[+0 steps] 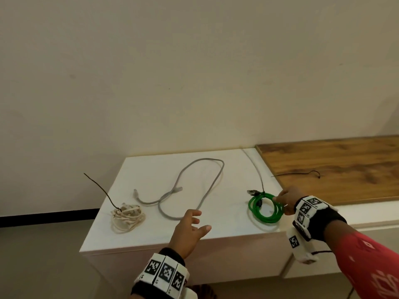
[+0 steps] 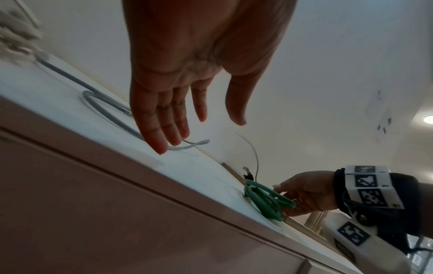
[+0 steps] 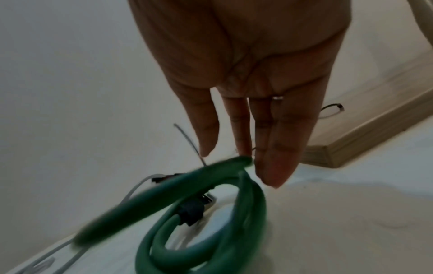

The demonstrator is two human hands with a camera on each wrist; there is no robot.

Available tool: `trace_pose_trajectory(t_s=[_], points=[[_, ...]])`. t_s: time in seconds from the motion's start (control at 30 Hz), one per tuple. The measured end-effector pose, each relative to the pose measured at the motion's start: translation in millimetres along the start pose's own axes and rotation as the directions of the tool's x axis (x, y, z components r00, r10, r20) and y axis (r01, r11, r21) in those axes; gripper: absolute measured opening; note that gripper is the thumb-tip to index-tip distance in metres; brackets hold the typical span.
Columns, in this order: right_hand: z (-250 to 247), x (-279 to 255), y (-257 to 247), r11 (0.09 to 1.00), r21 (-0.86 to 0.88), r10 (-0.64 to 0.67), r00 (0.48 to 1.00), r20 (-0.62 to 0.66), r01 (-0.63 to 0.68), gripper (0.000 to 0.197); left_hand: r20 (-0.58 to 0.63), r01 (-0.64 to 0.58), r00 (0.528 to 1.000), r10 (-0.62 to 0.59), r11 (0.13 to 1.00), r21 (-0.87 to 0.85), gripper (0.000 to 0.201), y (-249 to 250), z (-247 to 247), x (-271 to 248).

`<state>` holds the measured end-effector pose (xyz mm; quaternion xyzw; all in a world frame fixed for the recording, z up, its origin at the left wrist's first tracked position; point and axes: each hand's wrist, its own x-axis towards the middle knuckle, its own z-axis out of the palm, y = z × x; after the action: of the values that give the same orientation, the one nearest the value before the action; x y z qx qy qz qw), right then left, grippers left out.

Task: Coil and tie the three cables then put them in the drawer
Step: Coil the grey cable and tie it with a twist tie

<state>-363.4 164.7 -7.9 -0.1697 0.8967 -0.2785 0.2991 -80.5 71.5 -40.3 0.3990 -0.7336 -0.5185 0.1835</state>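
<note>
A: Where do the 3 cables lie from the hands?

B: The green cable (image 1: 266,208) is coiled and sits at the fingertips of the right hand (image 1: 286,200), on the white tabletop (image 1: 216,225). The grey cable (image 1: 194,186) is uncoiled, a long loop stretching away from the left hand (image 1: 190,230), with its near bend just ahead of those fingers. The cream cable (image 1: 127,216) is a bundle further out to the left of the left hand, with a thin dark tie (image 1: 99,190) sticking up from it.

A: And the hands themselves?

B: The left hand hovers with fingers straight and spread, holding nothing. The right hand's fingers are straight too; in the wrist view their tips touch the top strand of the green coil (image 3: 211,204), but I see no curl round it. A thin tie (image 1: 255,171) rises from that coil.

A: So which cable is next?

B: My guess is the grey one, since it alone is loose. Its long axis runs away from the person, and the left hand is clearly nearer to it. The right hand is well apart from it, at the green coil.

A: Any spare tie?

B: 1 dark tie (image 1: 302,174) lies on the wooden top (image 1: 345,165) beyond the right hand. I cannot see an open drawer.
</note>
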Motion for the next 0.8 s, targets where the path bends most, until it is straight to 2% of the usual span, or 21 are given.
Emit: trace_pose_trajectory(t_s=[0.07,0.23,0.3,0.43,0.53,0.6,0.67,0.73,0.8], points=[[-1.1,-0.5,-1.1,0.997,-0.064,-0.052,0.998,-0.022,0.050,0.028,-0.027,0.017,0.999,-0.017,1.000,-0.011,0.032,-3.1,-2.2,1.9],[-1.6,-1.8,-7.4,0.985,-0.133,-0.124,0.990,-0.073,0.113,0.032,-0.071,0.040,0.997,-0.041,0.999,-0.012,0.030,-11.0,-9.8,4.6],[-1.4,-2.8,-8.3,0.975,-0.165,-0.163,0.981,-0.102,0.145,0.030,-0.074,0.041,0.996,-0.042,0.999,-0.009,0.027,-13.9,-12.1,4.0],[2.8,-2.8,-11.4,0.961,-0.144,-0.259,0.951,-0.169,0.236,0.012,-0.091,0.051,0.994,-0.052,0.999,-0.013,0.025,-18.0,-15.7,5.3],[14.1,-12.8,-22.4,0.918,-0.207,-0.376,0.909,-0.177,0.339,0.016,-0.110,0.074,0.991,-0.077,0.997,-0.029,0.024,-21.1,-16.7,8.2],[29.3,-26.5,-34.7,0.870,-0.236,-0.464,0.880,-0.102,0.432,0.016,-0.123,0.092,0.988,-0.097,0.995,-0.040,0.023,-23.6,-17.0,9.9],[51.6,-40.6,-48.1,0.784,-0.279,-0.559,0.826,0.072,0.555,0.018,-0.136,0.109,0.984,-0.115,0.993,-0.051,0.025,-25.8,-17.9,11.5],[79.5,-53.1,-62.1,0.646,-0.351,-0.625,0.734,0.267,0.678,0.026,-0.157,0.124,0.979,-0.132,0.990,-0.060,0.028,-28.5,-19.7,13.4],[109.2,-63.9,-73.1,0.522,-0.390,-0.636,0.651,0.413,0.758,0.037,-0.189,0.131,0.972,-0.143,0.989,-0.070,0.030,-30.6,-22.3,14.6]])
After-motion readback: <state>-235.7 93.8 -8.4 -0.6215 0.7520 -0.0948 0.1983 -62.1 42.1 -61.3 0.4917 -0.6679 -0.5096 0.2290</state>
